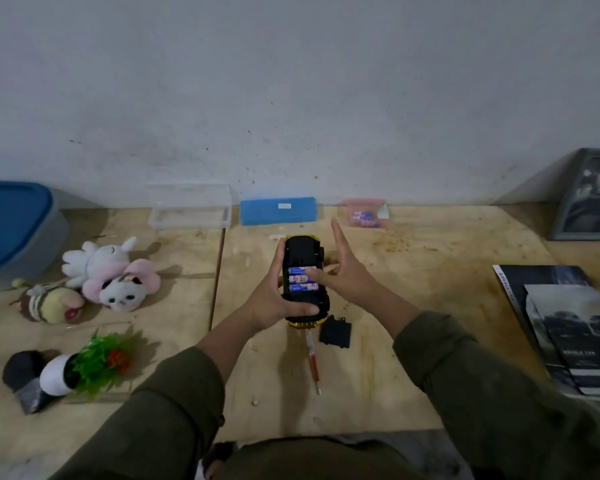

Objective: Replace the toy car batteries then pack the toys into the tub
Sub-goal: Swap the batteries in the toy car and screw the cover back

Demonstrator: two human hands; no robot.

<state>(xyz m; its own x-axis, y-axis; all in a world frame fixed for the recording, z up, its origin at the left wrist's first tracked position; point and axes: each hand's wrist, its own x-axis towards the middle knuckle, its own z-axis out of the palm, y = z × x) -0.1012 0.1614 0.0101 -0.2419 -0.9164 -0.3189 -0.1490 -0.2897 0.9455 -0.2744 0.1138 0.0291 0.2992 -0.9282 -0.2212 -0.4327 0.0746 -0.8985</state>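
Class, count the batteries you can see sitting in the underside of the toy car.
3: top battery under the right hand's thumb, middle battery, bottom battery, stacked in the toy car.

The grey tub with its blue lid is cut off by the left edge, and the framed picture by the right edge. The printing on the batteries is too blurred to be read. The yellow body of the toy car is mostly hidden beneath its black underside and the left hand. The contents of the pink packet cannot be made out.
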